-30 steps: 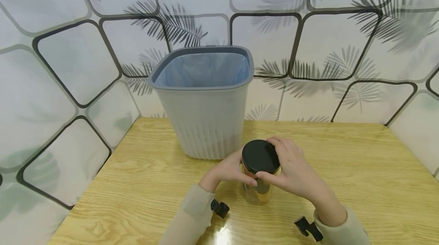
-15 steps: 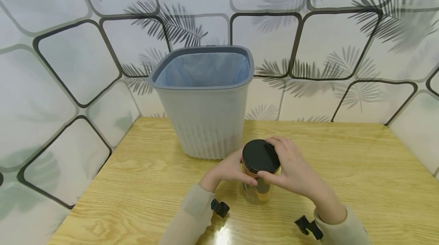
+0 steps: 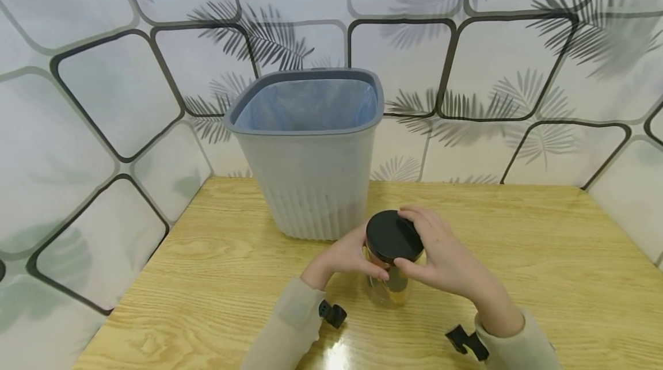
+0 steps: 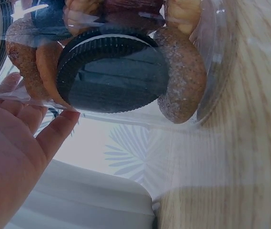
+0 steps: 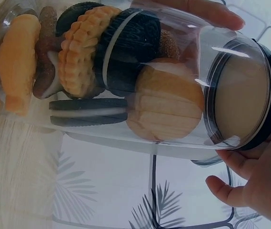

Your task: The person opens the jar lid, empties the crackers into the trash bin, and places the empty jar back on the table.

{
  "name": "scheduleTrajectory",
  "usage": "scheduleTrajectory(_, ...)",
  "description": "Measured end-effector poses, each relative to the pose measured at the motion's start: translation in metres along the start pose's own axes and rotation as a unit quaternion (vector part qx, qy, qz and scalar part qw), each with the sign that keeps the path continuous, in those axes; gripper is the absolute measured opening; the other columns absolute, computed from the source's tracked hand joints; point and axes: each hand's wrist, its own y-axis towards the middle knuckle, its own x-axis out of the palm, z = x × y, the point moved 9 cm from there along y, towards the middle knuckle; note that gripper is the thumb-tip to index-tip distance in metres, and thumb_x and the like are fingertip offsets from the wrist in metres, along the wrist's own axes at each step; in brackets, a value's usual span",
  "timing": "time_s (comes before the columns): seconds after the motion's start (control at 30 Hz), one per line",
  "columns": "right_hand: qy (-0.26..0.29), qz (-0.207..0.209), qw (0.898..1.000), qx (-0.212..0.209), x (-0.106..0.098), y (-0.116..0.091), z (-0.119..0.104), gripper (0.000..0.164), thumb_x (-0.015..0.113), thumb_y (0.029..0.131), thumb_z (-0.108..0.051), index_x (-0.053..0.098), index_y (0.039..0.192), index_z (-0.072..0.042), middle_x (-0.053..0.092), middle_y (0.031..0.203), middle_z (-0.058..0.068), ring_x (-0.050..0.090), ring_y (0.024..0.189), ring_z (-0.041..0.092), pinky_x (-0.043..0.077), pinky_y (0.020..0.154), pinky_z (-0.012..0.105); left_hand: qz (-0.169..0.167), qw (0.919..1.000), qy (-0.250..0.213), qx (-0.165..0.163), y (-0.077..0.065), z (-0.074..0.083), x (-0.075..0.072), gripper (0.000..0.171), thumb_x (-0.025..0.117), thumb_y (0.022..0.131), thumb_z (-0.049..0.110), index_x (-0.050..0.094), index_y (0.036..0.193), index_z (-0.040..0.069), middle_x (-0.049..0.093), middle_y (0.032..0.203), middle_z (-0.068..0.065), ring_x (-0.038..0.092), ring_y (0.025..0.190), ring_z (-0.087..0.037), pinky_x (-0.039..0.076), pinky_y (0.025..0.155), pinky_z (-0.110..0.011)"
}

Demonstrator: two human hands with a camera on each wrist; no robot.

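A clear jar (image 3: 382, 296) with a black lid (image 3: 393, 236) stands upright on the wooden table. My left hand (image 3: 346, 256) grips the jar's side just below the lid. On the lid's rim sits my right hand (image 3: 440, 255), thumb at the near side and fingertips at the far side. In the right wrist view the jar holds several cookies, among them a dark sandwich cookie (image 5: 87, 111) with white filling and a ridged golden cookie (image 5: 85, 52). The left wrist view shows another dark sandwich cookie (image 4: 114, 74) close to the wall.
Behind the jar to the left stands a tall light-grey bin (image 3: 311, 180) with a blue-grey rim and a bluish liner. The wooden table (image 3: 207, 278) meets a patterned wall covering (image 3: 492, 65) at the back and sides.
My right hand has turned slightly counterclockwise, seen from above: its thumb moved a little right, its far fingertips a little left. The left hand, jar and bin keep their places.
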Motion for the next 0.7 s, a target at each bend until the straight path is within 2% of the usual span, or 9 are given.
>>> scheduleTrajectory(0.13,0.002,-0.007,1.0,0.007,0.0001,-0.0002,0.0001,0.067,0.066,0.077,-0.031,0.036,0.127,0.003,0.038,0.128,0.02,0.035,0.116,0.034,0.028,0.09,0.055,0.001,1.0,0.001,-0.003,-0.0002,-0.0007,-0.0001,0.092,0.07,0.066,-0.014,0.015,0.138,-0.002,0.029,0.136,-0.022,0.036,0.121,-0.017,0.029,0.099,-0.033)
scheduleTrajectory(0.23,-0.005,-0.007,1.0,0.018,-0.0003,-0.0006,0.0009,0.071,0.067,0.077,-0.036,0.035,0.128,0.003,0.038,0.127,0.019,0.035,0.115,0.034,0.029,0.089,0.055,0.002,1.0,0.003,0.0,-0.0005,0.0003,-0.0002,0.091,0.07,0.066,-0.014,0.016,0.137,-0.003,0.029,0.136,-0.022,0.036,0.121,-0.018,0.029,0.099,-0.033)
scheduleTrajectory(0.5,-0.058,0.027,0.998,0.014,-0.0059,-0.0007,-0.0019,0.078,0.069,0.071,-0.048,0.041,0.122,0.004,0.045,0.118,0.017,0.04,0.108,0.032,0.033,0.084,0.053,-0.003,0.9999,0.002,0.016,-0.0003,0.005,0.0004,0.086,0.069,0.066,-0.015,0.018,0.135,-0.006,0.032,0.133,-0.023,0.038,0.118,-0.017,0.031,0.098,-0.033)
scheduleTrajectory(0.7,-0.073,0.032,0.996,0.034,-0.006,-0.0002,0.0002,0.079,0.07,0.067,-0.052,0.045,0.12,0.003,0.047,0.114,0.015,0.042,0.106,0.03,0.033,0.082,0.052,-0.003,0.9998,0.01,0.017,-0.0008,0.0015,0.0002,0.086,0.071,0.066,-0.012,0.019,0.135,-0.004,0.032,0.133,-0.022,0.038,0.119,-0.017,0.031,0.098,-0.033)
